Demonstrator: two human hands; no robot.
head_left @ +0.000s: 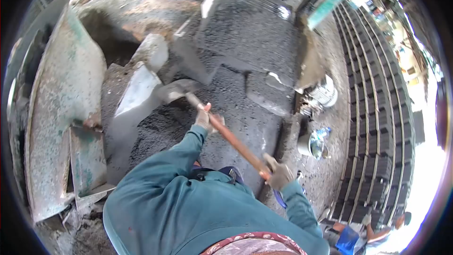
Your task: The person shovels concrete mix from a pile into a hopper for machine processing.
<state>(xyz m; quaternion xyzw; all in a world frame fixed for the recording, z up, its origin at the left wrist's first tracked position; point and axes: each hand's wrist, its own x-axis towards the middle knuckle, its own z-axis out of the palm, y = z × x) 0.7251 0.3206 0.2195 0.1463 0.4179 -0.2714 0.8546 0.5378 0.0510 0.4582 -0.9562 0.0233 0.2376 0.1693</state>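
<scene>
Both of my hands, in gloves, grip a shovel by its reddish-brown handle point(236, 142). My left hand point(204, 120) is wrapped round the shaft near the blade end. Toward the other end of the shaft, my right hand point(279, 174) closes round the handle. The shovel blade point(178, 89) is smeared by motion, so what lies on it is hard to make out. Around and beyond it spreads dark, damp, grainy mix point(245, 33), with a heap point(160, 130) of it left of my left hand. A pale metal plate point(139, 87) stands beside the blade.
A large worn metal panel point(63, 113) stands at the left. Rows of dark blocks point(373, 113) are stacked on boards along the right. A white bucket point(324, 92) and a container point(306, 145) with bottles stand between. A person point(351, 238) is at the lower right.
</scene>
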